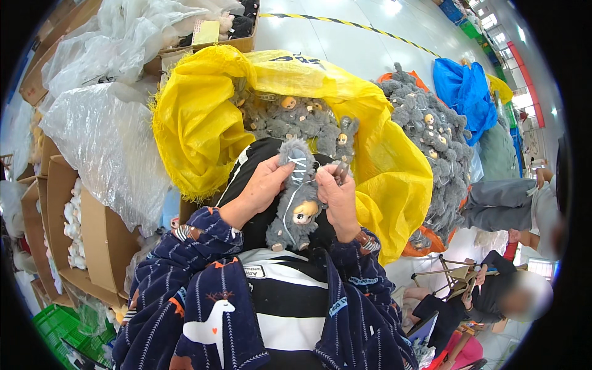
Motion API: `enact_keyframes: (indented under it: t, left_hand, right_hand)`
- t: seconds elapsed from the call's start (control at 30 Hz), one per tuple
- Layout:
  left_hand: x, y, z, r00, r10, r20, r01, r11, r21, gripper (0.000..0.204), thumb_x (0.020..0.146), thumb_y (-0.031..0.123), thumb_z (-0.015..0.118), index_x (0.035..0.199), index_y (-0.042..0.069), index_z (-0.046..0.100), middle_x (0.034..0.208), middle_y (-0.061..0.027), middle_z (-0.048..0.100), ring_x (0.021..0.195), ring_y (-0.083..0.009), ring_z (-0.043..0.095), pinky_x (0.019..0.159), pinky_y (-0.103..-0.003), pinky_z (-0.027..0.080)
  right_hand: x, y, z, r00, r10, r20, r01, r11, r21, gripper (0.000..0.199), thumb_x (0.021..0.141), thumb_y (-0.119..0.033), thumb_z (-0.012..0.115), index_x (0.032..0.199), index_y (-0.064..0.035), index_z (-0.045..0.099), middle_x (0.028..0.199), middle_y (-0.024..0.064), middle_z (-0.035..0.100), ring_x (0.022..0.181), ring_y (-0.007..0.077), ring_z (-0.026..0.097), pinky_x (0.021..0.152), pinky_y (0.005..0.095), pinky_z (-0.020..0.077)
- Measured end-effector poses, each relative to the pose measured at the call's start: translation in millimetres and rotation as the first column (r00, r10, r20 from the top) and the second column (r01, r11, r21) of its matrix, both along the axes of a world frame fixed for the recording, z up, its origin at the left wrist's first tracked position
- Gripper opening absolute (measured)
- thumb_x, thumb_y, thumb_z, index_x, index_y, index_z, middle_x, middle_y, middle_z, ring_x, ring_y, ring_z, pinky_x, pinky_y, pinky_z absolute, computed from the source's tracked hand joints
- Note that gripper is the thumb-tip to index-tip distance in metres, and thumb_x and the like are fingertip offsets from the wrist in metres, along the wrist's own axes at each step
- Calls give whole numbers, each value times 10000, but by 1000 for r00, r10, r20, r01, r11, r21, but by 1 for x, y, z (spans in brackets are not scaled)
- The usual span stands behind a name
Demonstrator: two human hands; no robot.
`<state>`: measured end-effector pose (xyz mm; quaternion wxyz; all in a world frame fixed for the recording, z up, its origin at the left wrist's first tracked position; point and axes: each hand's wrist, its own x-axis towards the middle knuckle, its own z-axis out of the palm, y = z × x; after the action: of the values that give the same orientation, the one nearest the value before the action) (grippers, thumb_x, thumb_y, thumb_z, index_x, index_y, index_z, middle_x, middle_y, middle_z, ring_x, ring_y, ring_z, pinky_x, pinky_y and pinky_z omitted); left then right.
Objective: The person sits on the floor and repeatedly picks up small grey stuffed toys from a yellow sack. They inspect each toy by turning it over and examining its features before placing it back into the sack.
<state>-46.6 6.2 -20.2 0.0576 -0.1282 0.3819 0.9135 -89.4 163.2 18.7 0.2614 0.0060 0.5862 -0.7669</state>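
Note:
A grey plush doll (pixel 298 217) with a small face, blond fringe and long fluffy ears lies across my lap, its feet toward me. White cord (pixel 298 168) criss-crosses the inside of one raised ear. My left hand (pixel 262 190) is closed on the edge of that ear, thumb beside the lacing. At the ear's other side my right hand (pixel 338 196) pinches a small grey, shiny tool (pixel 341 172), its exact kind hard to make out. Loose white cord runs near the right fingers and down over the doll's body.
Beyond my knees gapes a yellow woven sack (pixel 382 179) holding several similar grey dolls (pixel 293 117). More grey dolls (pixel 425 123) heap up at the right. Cardboard boxes (pixel 102 240) and clear plastic sheeting (pixel 105 142) stand at the left. Another person (pixel 493 290) sits at the lower right.

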Motion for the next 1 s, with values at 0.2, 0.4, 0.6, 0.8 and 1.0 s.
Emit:
enact_keyframes:
  t: [0.2, 0.4, 0.6, 0.8, 1.0]
  left_hand:
    - [0, 1, 3, 1000, 24, -9, -23, 1000, 9, 180, 901, 150, 510, 1034, 48, 576, 864, 19, 616, 668, -21, 520, 569, -165, 400]
    - [-1, 3, 2, 999, 36, -13, -36, 999, -1, 188, 901, 146, 511, 1043, 41, 574, 878, 14, 616, 677, -21, 524, 577, -166, 409]
    - [-1, 2, -1, 999, 21, -28, -22, 999, -23, 182, 899, 142, 511, 1035, 42, 579, 870, 21, 613, 668, -14, 509, 569, -158, 395]
    - [-2, 2, -3, 999, 26, -33, -27, 999, -44, 179, 900, 144, 511, 1030, 43, 582, 857, 32, 605, 649, -7, 482, 561, -156, 381]
    - [-2, 2, -4, 999, 29, -37, -30, 998, -49, 177, 899, 144, 513, 1028, 45, 582, 843, 42, 596, 633, 1, 456, 544, -152, 363]
  right_hand:
    - [10, 4, 11, 760, 253, -598, 102, 863, 494, 221, 832, -166, 613, 984, -13, 566, 745, 11, 524, 623, 122, 509, 586, 220, 416]
    - [14, 2, 4, 559, 405, -723, 284, 726, 626, 312, 790, -146, 632, 1076, -39, 566, 824, 101, 558, 701, 263, 570, 609, 307, 457]
    - [13, -1, -1, 482, 434, -761, 367, 689, 625, 270, 775, -134, 645, 1024, -44, 595, 802, 102, 574, 698, 266, 577, 590, 323, 461]
    - [11, -4, -5, 438, 457, -774, 402, 670, 623, 253, 765, -137, 653, 996, -44, 605, 807, 96, 585, 700, 255, 581, 589, 320, 462]
    - [10, -6, -5, 431, 465, -773, 408, 664, 627, 250, 763, -140, 656, 990, -45, 607, 807, 93, 588, 701, 257, 583, 591, 323, 464]
